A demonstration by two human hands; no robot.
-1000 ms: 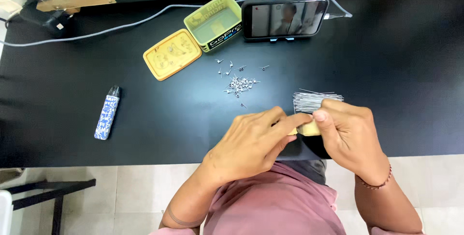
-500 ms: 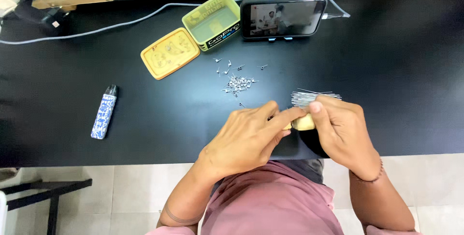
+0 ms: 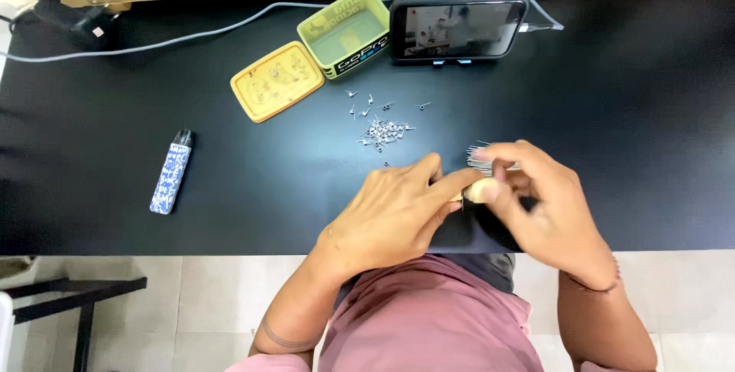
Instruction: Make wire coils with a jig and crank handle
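A black tabletop [image 3: 628,112] fills most of the view, with pale floor tiles showing below its near edge. Both hands meet over the near middle of the table. The left hand [image 3: 394,215] lies palm down, its fingers stretched toward the right and pinched with the thumb on a small pale yellowish piece [image 3: 476,190]. The right hand [image 3: 540,203] curls over from the other side, its fingers closed around the same piece and around a bundle of thin metal wires [image 3: 481,159] that fans out just beyond its knuckles. The two hands touch at the fingertips. Just past the left hand's fingertips, farther out on the table, lies a scatter of small metal parts [image 3: 381,132]. Beyond those stands an open yellow-green tin [image 3: 346,31], with its orange-yellow lid [image 3: 277,81] lying flat beside it, to the left. A phone [image 3: 458,29] stands on its long side in a blue holder straight out from the right hand. Well off to the left of the left hand lies a slim blue-and-white patterned stick [image 3: 171,171]. A grey cable [image 3: 191,37] runs along the far side of the table.
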